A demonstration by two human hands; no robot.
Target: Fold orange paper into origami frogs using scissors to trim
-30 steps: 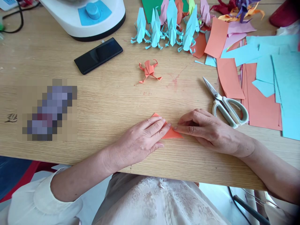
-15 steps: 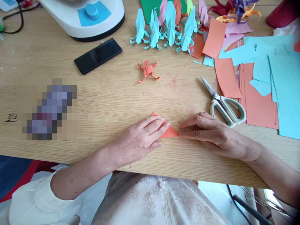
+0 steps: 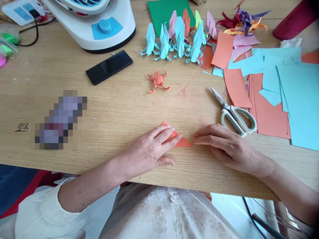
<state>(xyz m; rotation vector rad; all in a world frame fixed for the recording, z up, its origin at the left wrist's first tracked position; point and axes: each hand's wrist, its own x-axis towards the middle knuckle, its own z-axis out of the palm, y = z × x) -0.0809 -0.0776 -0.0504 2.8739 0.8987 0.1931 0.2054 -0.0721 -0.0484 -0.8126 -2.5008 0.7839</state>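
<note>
A small folded piece of orange paper (image 3: pixel 183 142), with a pointed right corner, lies on the table near its front edge. My left hand (image 3: pixel 153 146) rests on its left part with the fingers stretched out, pressing it flat and hiding some of it. At the pointed corner is my right hand (image 3: pixel 221 142), its fingers extended and loosely apart, the fingertips just beside the paper. Beyond the hands, an orange origami frog (image 3: pixel 158 81) sits on the wood. Scissors (image 3: pixel 233 114) with pale handles lie just past my right hand, blades slightly apart.
Folded blue origami figures (image 3: pixel 179 38) stand in a row at the back. Orange sheets (image 3: pixel 272 116) and blue sheets (image 3: pixel 302 109) pile up on the right. A black phone (image 3: pixel 109 67) lies near a white appliance (image 3: pixel 112 36) at back left. A dark red cylinder (image 3: pixel 294 20) is back right.
My right fingertips have shifted slightly off the paper's right corner, while my left hand stays on the paper. The view has tilted, showing more of the table's back.
</note>
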